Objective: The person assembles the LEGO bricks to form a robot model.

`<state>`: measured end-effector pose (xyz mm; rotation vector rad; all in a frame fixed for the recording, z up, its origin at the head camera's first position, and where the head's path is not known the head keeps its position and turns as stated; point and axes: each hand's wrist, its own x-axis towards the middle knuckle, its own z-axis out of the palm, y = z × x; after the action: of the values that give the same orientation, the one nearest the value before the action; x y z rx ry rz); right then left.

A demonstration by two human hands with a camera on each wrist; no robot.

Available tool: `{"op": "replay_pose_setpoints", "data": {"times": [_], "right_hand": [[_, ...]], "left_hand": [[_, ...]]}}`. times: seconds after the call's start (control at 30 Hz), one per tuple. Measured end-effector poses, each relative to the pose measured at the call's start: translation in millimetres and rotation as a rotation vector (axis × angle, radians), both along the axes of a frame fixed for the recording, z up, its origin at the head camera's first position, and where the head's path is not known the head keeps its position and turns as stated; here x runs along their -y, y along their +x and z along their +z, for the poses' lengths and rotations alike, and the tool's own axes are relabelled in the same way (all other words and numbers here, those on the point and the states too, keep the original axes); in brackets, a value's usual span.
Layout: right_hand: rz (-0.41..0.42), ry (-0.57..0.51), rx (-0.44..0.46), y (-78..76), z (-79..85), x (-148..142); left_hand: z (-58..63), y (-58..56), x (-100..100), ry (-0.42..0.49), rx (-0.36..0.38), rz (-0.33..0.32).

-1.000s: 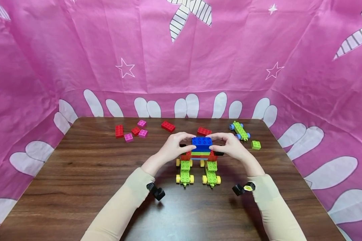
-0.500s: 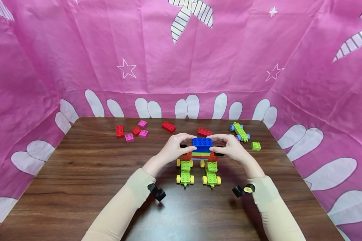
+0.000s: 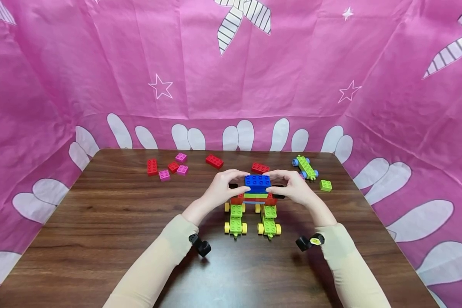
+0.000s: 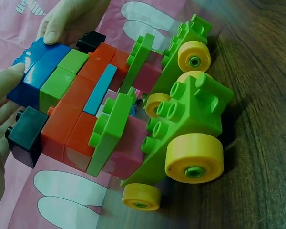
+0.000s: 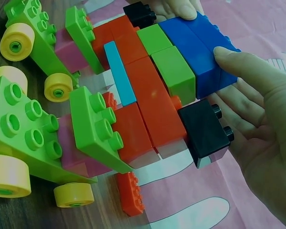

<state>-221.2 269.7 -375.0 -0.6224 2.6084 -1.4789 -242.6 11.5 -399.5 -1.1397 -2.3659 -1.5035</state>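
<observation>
My left grip (image 3: pixel 222 188) and right grip (image 3: pixel 295 187) pinched the blue bricks (image 3: pixel 258 181), light and stiff, I judged; the red bricks (image 4: pixel 69 112) beneath them seemed firmer hold.

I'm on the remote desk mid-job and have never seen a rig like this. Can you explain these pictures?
There's no machine: a person is working with two bare hands. The wide picture comes from a camera on the head, looking forward and down. The two close pictures come from wrist cameras, one per arm.

The left hand and right hand pinch the blue bricks from opposite ends. Those top a build standing on two green bases with yellow wheels.

Farther back on the table lie loose red bricks, pink bricks, a green brick and a green base with blue wheels.
</observation>
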Motion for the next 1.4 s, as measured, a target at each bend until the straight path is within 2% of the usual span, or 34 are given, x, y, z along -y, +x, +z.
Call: {"op": "replay_pose_setpoints", "data": {"times": [0.3,0.6,1.4], "right_hand": [[-0.005,0.008,0.007,-0.1,1.2,0.7],[-0.015,0.012,0.002,-0.4,0.0,0.6],[0.034,-0.072,-0.006,0.8,-5.0,-0.4]], "left_hand": [[-2.3,-0.1,0.2,-0.008,0.023,-0.002],[-5.1,-0.2,-1.1,0.004,0.007,0.005],[-6.0,0.6,-2.3,0.025,0.0,-0.002]]}}
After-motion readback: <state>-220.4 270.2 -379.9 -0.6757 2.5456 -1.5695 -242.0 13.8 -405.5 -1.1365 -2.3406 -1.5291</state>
